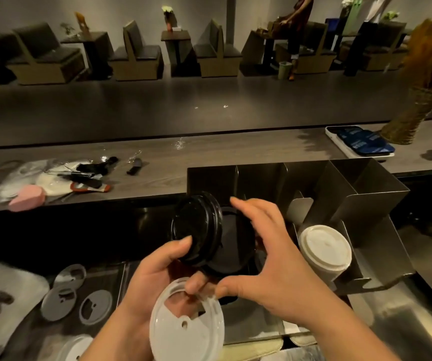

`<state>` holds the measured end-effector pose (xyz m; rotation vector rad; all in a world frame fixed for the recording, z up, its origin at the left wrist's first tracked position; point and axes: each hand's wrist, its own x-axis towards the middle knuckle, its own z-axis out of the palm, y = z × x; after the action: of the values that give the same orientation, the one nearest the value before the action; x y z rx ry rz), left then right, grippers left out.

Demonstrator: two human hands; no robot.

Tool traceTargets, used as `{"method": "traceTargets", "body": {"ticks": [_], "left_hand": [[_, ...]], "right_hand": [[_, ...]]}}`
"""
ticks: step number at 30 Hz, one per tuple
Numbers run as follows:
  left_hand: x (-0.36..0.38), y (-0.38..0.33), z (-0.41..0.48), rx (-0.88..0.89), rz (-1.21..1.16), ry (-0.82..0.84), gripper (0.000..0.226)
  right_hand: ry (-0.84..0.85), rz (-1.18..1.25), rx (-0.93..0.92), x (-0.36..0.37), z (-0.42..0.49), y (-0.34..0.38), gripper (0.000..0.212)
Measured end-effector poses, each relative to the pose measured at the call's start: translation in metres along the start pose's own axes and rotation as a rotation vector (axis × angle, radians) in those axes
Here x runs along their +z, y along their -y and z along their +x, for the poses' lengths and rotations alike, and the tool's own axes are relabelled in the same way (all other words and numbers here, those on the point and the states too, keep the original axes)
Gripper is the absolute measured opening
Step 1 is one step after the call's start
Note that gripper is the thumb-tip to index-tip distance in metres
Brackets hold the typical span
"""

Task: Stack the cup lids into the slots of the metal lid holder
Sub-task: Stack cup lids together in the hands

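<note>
Translucent white plastic lid at 6 o'clock, its lower edge cut off by the frame.
Flat grey cut-out lids lie at 8 o'clock. The left hand curls round a round black plastic lid, thumb on its face; its hold on the translucent one is hidden. The right hand, fingers spread and holding nothing, partly covers a dark lid stack in the folded steel lid holder. Stacked white lids fill a slot at 4 o'clock.

Black lid, translucent white lid, white stack, silvery holder, seemingly pink sponge
</note>
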<state>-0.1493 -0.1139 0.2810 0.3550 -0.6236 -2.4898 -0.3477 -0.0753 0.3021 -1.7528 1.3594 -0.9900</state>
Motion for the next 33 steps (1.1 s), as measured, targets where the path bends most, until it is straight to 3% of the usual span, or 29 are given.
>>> {"method": "traceTargets", "body": {"ticks": [5, 7, 9, 12, 14, 16, 20, 25, 27, 30, 33], "left_hand": [[-0.007, 0.004, -0.009, 0.065, 0.062, -0.247, 0.069], [-0.008, 0.001, -0.013, 0.190, 0.101, -0.395, 0.060], [-0.006, 0.000, -0.017, 0.288, 0.145, -0.439, 0.049], [-0.007, 0.002, -0.019, 0.312, 0.235, -0.544, 0.042], [-0.005, 0.006, -0.018, 0.286, 0.372, -0.615, 0.050], [-0.002, 0.011, -0.015, 0.280, 0.468, -0.627, 0.052], [0.006, 0.018, -0.009, 0.248, 0.456, -0.638, 0.019], [0.013, 0.020, 0.001, 0.177, 0.364, -0.598, 0.026], [0.015, 0.023, 0.006, 0.206, 0.376, -0.622, 0.022], [0.016, 0.030, 0.010, 0.221, 0.375, -0.655, 0.027], [0.013, 0.039, 0.011, 0.212, 0.398, -0.659, 0.025]], "right_hand": [[-0.072, -0.043, -0.009, 0.002, -0.003, -0.009, 0.088], [-0.134, -0.044, 0.020, 0.000, -0.006, -0.017, 0.086], [-0.152, -0.058, 0.050, -0.002, -0.010, -0.025, 0.087], [-0.169, -0.082, 0.064, -0.004, -0.016, -0.036, 0.088], [-0.224, -0.090, 0.071, -0.007, -0.020, -0.044, 0.090], [-0.297, -0.091, 0.084, -0.011, -0.024, -0.053, 0.091], [-0.322, -0.028, 0.102, -0.015, -0.038, -0.068, 0.091], [-0.368, 0.048, 0.097, -0.015, -0.046, -0.080, 0.088], [-0.398, -0.063, 0.101, -0.015, -0.044, -0.085, 0.086], [-0.404, -0.417, 0.052, -0.006, -0.038, -0.092, 0.093], [-0.412, -0.515, 0.049, 0.002, -0.033, -0.097, 0.093]]}}
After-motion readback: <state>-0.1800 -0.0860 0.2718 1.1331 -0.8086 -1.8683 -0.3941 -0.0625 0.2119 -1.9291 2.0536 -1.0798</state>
